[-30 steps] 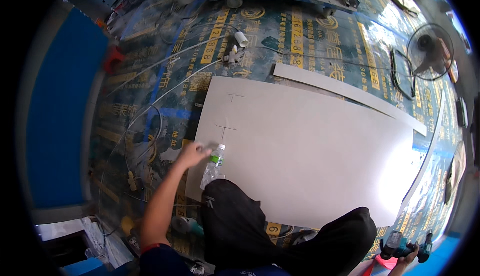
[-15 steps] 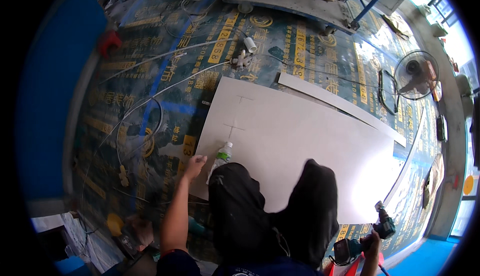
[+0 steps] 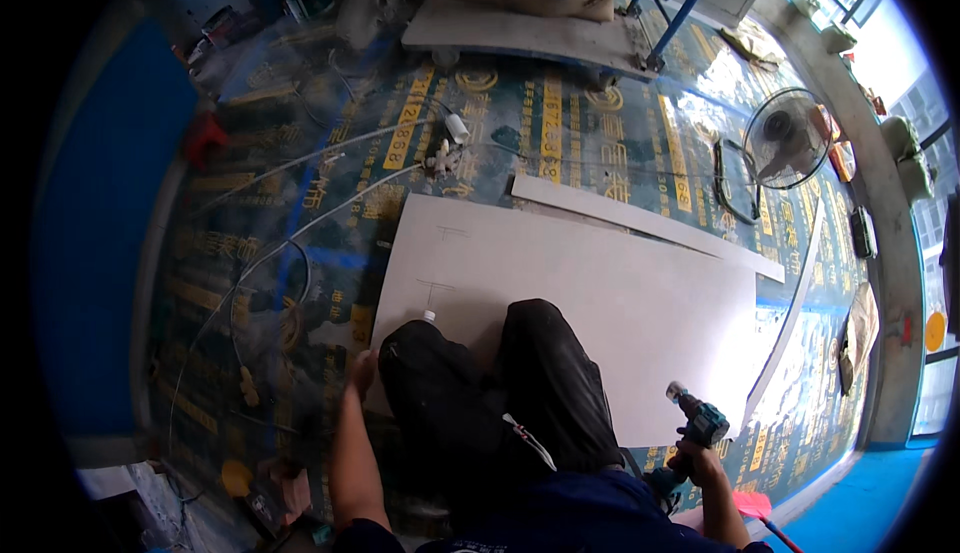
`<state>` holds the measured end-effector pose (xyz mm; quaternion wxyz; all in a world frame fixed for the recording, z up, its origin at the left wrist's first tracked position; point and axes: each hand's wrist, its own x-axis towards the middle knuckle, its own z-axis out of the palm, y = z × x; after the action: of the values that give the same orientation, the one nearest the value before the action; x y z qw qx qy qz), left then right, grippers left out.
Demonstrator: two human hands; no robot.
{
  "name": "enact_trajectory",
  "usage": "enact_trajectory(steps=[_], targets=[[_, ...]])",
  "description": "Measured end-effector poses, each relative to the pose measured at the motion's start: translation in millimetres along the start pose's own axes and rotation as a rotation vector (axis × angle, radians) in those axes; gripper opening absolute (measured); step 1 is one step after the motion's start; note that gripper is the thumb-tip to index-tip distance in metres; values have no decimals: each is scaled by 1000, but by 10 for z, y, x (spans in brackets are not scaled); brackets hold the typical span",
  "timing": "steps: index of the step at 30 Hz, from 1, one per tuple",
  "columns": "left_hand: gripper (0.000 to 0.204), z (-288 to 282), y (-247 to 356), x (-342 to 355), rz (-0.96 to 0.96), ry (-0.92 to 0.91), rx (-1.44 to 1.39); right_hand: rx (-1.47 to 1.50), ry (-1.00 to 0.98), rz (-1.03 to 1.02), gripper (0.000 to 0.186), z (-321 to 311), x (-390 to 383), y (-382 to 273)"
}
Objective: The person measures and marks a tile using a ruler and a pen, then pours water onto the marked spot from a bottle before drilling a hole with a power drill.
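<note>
A teal-and-black cordless drill [image 3: 704, 423] is gripped in my right hand [image 3: 697, 459], its chuck end pointing up and left over the right part of a large pale board [image 3: 600, 273]. The board lies flat on the floor under my knees, with thin pencil marks near its left end. My left hand [image 3: 366, 366] is low beside my left knee at the board's left edge; its fingers are mostly hidden. Just beyond that knee, only the white cap of a plastic bottle [image 3: 430, 316] shows.
A narrow offcut strip [image 3: 640, 225] lies along the board's far edge. Cables and a hose [image 3: 330, 215] run across the printed floor covering at left. A loaded flat trolley [image 3: 530, 38] stands at the back, a fan [image 3: 788, 138] at right. A red-orange tool [image 3: 752, 505] lies at lower right.
My right hand has raised the drill up and leftward over the board. My left hand has drawn back toward me beside the knee, which now hides most of the bottle. The view has shifted.
</note>
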<state>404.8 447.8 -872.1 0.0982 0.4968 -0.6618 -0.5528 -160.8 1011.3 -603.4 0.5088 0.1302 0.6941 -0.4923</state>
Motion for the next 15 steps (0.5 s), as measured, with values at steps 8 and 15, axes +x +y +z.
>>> enact_trajectory(steps=[8,15], targets=[[72,518,263,-44,-574,98,-105,-207,-7,-56,57,96,109,-689],[74,556,301,-541,-612,153,-272,-404,-66,93,57,524,404,-1298]])
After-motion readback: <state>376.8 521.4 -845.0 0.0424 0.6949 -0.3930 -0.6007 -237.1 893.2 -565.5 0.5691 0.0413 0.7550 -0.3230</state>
